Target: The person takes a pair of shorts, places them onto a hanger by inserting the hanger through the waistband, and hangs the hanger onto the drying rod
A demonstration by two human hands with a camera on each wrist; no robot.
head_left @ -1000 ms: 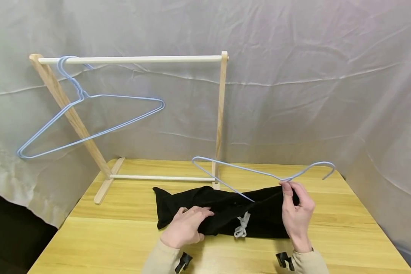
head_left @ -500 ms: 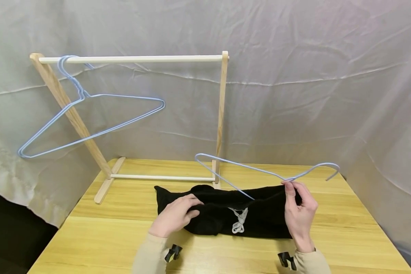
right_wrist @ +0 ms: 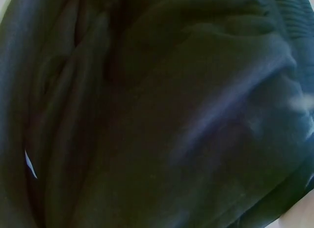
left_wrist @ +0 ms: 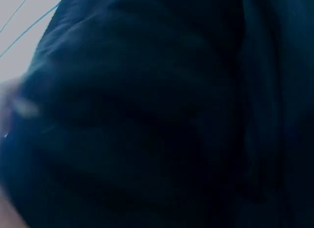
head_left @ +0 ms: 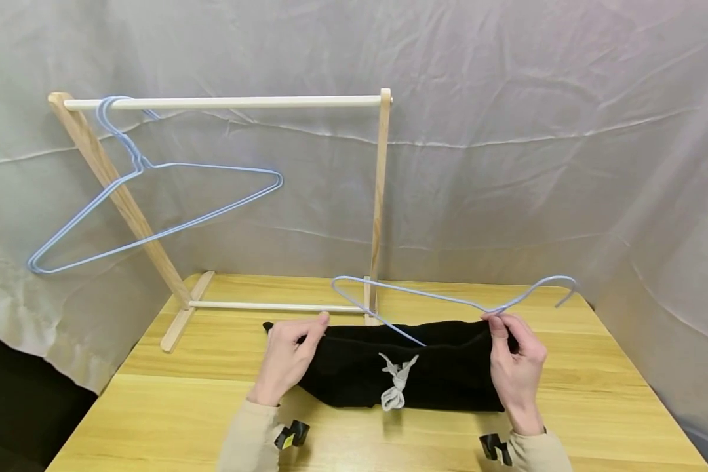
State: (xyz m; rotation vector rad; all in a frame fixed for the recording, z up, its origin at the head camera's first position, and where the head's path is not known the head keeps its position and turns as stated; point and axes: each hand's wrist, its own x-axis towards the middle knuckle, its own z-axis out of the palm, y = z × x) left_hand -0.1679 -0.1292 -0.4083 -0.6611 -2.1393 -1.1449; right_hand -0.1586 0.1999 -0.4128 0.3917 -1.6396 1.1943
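Observation:
Black drawstring pants stretch between both hands just above the table, their grey tied drawstring hanging at the front. My left hand pinches the left end of the waistband, thumb on top. At the other end, my right hand pinches the waistband together with the neck of a light blue wire hanger. The hanger's hook points right; its lower bar slants into the opening of the pants, which hides its other end. Dark cloth fills the left wrist view; ribbed elastic shows in the right wrist view.
Behind the hands stands a wooden clothes rack with a white top rail. Several nested light blue hangers hang at its left end. The wooden table meets a grey curtain at the back.
My left hand has moved left and up from lying on the cloth to pinching the waistband's left end. The waistband is pulled straighter, and the drawstring has shifted left. My right hand keeps its grip.

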